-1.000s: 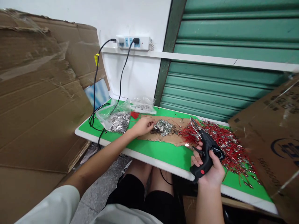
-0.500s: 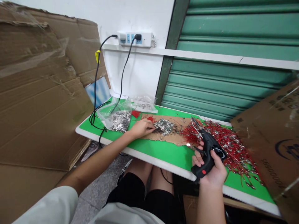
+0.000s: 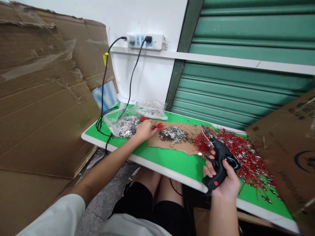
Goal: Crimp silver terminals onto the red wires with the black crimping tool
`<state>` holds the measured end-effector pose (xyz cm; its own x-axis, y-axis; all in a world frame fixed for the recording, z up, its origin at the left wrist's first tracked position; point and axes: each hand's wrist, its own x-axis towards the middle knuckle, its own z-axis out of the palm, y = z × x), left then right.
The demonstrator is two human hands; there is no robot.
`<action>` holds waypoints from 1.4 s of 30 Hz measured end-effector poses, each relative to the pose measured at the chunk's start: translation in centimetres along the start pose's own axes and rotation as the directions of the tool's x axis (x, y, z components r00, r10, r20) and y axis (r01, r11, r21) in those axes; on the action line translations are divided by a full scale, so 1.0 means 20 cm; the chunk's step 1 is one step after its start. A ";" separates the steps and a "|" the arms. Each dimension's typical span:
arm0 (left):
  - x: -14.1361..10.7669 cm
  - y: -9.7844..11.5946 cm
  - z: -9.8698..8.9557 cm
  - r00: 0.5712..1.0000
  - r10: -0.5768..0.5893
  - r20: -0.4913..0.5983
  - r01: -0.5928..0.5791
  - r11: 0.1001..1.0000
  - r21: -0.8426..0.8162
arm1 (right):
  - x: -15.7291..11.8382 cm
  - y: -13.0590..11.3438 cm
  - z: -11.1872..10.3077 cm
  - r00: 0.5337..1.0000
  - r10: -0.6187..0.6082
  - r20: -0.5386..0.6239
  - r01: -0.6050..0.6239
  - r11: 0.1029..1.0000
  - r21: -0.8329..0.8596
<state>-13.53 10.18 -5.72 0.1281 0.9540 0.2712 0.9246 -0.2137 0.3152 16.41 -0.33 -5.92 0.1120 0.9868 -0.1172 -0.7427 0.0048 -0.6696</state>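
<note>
My right hand (image 3: pixel 222 183) is wrapped round a black soldering gun (image 3: pixel 219 164) with a red dot on its grip; its tip points up and away, over the red wires. My left hand (image 3: pixel 145 130) has its fingers drawn together at a small bunch of red wires (image 3: pixel 161 126) on a cardboard strip (image 3: pixel 157 143). What lies between those fingertips is too small to make out. Just right of them sits a pile of small silvery metal parts (image 3: pixel 175 133), with dark bits along its near side.
A heap of red wires with shiny metal ends (image 3: pixel 246 154) covers the table's right part. Plastic bags of metal parts (image 3: pixel 128 127) lie at the left on the green tabletop (image 3: pixel 172 160). Large cardboard boxes (image 3: pixel 44 108) flank the table. Black cables hang from a power strip (image 3: pixel 157 42).
My left hand has moved from the dark bits beside the metal pile, left and away from me, to the red wire bunch. My right hand still holds the soldering gun in nearly the same place.
</note>
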 end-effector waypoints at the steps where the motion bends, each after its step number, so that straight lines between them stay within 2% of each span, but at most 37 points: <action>1: 0.01 0.00 0.00 1.000 -0.014 0.000 0.014 1.000 0.002 | 0.00 0.00 0.00 1.000 0.003 -0.006 -0.003 1.000 -0.001; 7: 0.03 0.01 0.03 0.999 -0.052 -0.009 0.052 0.998 -0.025 | 0.00 -0.01 0.01 1.000 0.017 0.013 -0.016 0.999 -0.047; 13: -0.01 0.02 -0.03 0.998 0.006 -0.060 -0.010 0.998 -0.057 | -0.01 -0.01 0.02 1.000 0.003 0.031 0.000 0.997 -0.081; 19: -0.11 0.02 -0.04 0.991 0.121 0.048 -0.114 0.985 -0.131 | -0.01 0.00 0.02 1.000 0.031 0.005 -0.031 0.997 -0.064; 23: -0.17 -0.01 0.01 0.974 0.219 -0.056 -0.226 0.942 -0.248 | 0.00 0.00 0.02 0.998 0.044 -0.033 -0.046 0.997 -0.056; 26: -0.20 -0.02 0.04 0.960 0.245 -0.138 -0.278 0.899 -0.338 | -0.01 0.00 0.02 0.998 0.047 -0.044 -0.050 0.997 -0.066; 36: -0.20 -0.04 0.08 0.966 0.221 -0.137 -0.252 0.926 -0.280 | -0.02 0.00 0.04 0.999 0.032 -0.024 -0.035 0.987 -0.157; 42: -0.20 -0.03 0.08 0.970 0.190 -0.152 -0.228 0.926 -0.301 | 0.01 0.03 0.08 0.996 0.080 -0.030 -0.086 0.940 -0.331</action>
<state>-14.10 6.74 -8.41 0.2454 0.8529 0.4609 0.7187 -0.4791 0.5039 15.00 0.09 -5.17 0.0718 0.9786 -0.1927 -0.4887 -0.1339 -0.8621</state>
